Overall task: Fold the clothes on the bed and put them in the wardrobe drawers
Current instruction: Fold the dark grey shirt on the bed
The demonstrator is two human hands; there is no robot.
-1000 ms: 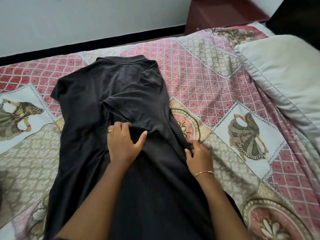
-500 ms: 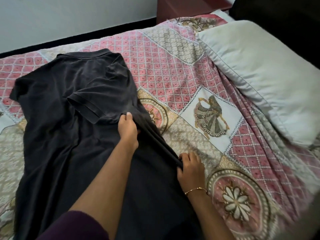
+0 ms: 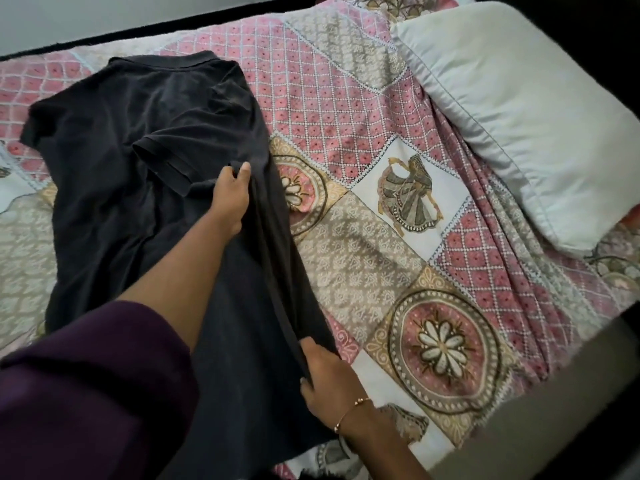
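A dark grey polo shirt (image 3: pixel 114 174) lies flat on the patterned bedspread (image 3: pixel 363 109), collar toward the far edge. Its right sleeve is folded in over the body. My left hand (image 3: pixel 230 195) pinches the shirt's right side fold near the sleeve. My right hand (image 3: pixel 329 375), with a thin bracelet at the wrist, grips the same side edge lower down, near the hem. Between the two hands the side edge is lifted into a long ridge.
A pale pillow (image 3: pixel 519 109) lies at the right end of the bed. A dark floor strip (image 3: pixel 156 32) and a light wall run along the far bed edge. The near right bed edge (image 3: pixel 554 393) shows as a blurred grey band.
My right hand has slid down the shirt's side edge toward the hem. My left hand keeps its pinch by the sleeve, and the edge between them is pulled longer. The view has shifted right.
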